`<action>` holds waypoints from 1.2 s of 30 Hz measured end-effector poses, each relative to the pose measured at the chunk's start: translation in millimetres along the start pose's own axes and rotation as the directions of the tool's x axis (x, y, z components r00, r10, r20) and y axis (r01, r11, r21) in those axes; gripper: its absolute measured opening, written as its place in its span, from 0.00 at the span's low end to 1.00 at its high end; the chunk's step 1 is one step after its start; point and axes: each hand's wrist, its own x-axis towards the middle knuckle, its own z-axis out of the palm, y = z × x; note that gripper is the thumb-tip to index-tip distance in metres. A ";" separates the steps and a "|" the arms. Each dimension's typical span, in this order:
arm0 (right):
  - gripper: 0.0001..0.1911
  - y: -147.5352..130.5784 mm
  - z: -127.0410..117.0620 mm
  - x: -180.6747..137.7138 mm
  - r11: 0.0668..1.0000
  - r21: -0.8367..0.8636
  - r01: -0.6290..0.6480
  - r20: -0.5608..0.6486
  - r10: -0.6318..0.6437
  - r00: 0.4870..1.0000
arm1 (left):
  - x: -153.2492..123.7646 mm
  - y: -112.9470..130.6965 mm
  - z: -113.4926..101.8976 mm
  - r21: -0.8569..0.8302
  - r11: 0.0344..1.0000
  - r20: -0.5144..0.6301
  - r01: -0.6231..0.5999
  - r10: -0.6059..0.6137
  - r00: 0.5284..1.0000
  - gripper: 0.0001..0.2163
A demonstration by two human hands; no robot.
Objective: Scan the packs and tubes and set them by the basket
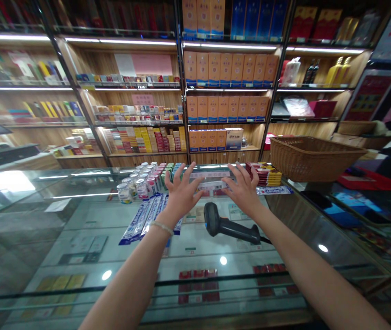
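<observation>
Both arms reach forward over a glass display counter (78, 238). My left hand (181, 192) has its fingers spread, a pale bead bracelet on the wrist. My right hand (245, 190) is also spread open. Between the two hands lies a long white and pink carton (212, 184) on the counter; the fingertips are at its ends, and I cannot tell whether they touch it. A black barcode scanner (230, 224) lies on the glass just below my right hand.
Blue and white sachet strips (143, 217) and small white bottles (137, 183) sit to the left. Red packs (264, 173) and a wicker basket (310, 158) stand to the right. Shelves of orange boxes (228, 68) rise behind the counter.
</observation>
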 end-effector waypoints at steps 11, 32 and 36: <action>0.14 -3.7 -1.6 -1.5 1.000 0.013 0.005 0.032 -0.006 0.999 | -3.1 0.6 4.9 0.040 0.997 -0.041 -0.063 0.065 0.997 0.11; 0.33 -52.1 -53.7 -58.7 0.984 0.120 -0.131 0.610 0.032 0.792 | -5.4 -17.3 9.4 -0.034 0.997 -0.105 0.072 -0.076 0.992 0.11; 0.21 -53.1 -56.6 -50.6 0.981 0.122 -0.151 0.653 0.036 0.757 | -6.3 -20.4 15.0 -0.013 0.999 -0.163 0.038 -0.039 0.986 0.11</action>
